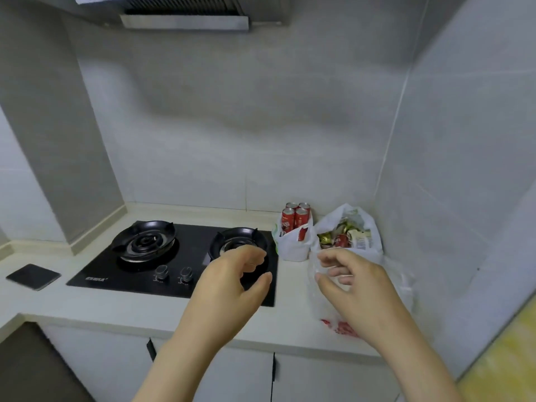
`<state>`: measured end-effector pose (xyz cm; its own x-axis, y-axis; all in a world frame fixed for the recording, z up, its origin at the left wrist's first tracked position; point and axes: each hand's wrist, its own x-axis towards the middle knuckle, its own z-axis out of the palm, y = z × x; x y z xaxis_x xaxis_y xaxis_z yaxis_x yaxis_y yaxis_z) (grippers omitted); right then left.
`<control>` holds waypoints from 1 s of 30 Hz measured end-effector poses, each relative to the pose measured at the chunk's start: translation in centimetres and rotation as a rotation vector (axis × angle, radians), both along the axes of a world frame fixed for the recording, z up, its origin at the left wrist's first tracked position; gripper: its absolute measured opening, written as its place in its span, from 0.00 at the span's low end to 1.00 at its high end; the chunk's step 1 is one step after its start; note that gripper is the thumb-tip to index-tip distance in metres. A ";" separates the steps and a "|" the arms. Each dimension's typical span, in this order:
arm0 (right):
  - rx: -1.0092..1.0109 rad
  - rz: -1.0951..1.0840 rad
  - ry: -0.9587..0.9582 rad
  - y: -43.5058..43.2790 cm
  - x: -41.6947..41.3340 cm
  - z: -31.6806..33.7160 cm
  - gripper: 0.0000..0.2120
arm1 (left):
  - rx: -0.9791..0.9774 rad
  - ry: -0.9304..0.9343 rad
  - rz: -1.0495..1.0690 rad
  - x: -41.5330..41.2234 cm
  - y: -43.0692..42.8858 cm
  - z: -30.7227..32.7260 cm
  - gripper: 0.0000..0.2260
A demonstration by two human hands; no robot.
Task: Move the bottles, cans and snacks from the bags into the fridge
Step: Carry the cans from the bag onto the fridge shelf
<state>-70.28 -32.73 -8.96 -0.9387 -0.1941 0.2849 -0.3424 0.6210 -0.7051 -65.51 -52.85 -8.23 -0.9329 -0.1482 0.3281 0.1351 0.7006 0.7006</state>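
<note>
Several red cans point(295, 217) stand in a small white bag point(293, 245) in the counter's back right corner. Beside it, a larger white bag point(348, 224) gapes open on mixed snack packets point(343, 236). A third, clear plastic bag with red print point(322, 303) lies nearest me. My right hand point(353, 288) hovers at this bag's top, fingers curled and apart; whether it touches the plastic I cannot tell. My left hand point(232, 282) floats over the hob's right front, fingers curved, holding nothing. No fridge is in view.
A black two-burner gas hob point(130, 274) with two knobs fills the counter's middle. A dark flat tablet-like object point(33, 276) lies at the left. An extractor hood point(185, 15) hangs overhead. White cabinet doors point(240, 372) are below the counter, and a yellow surface point(504, 361) shows at lower right.
</note>
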 end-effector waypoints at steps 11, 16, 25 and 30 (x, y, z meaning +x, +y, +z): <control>0.016 -0.075 -0.074 1.3 -10.1 -2.5 0.13 | 0.017 -0.066 -0.093 -12.2 0.7 -2.2 0.14; 0.018 -0.090 -0.079 -0.9 -16.5 -2.8 0.13 | 0.045 -0.070 -0.114 -19.4 -1.5 -2.3 0.12; -0.028 -0.160 -0.154 -4.5 -27.3 -3.8 0.13 | 0.088 -0.102 -0.183 -31.6 -5.6 -2.6 0.09; 0.018 -0.181 -0.213 -4.5 -31.8 -5.1 0.13 | 0.100 -0.158 -0.211 -36.5 -6.1 -4.4 0.08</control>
<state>-102.04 -37.24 -14.03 -0.9969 -0.0206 0.0755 -0.0697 0.6717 -0.7375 -101.98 -58.92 -12.62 -0.9850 0.0306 0.1698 0.1545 0.5950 0.7887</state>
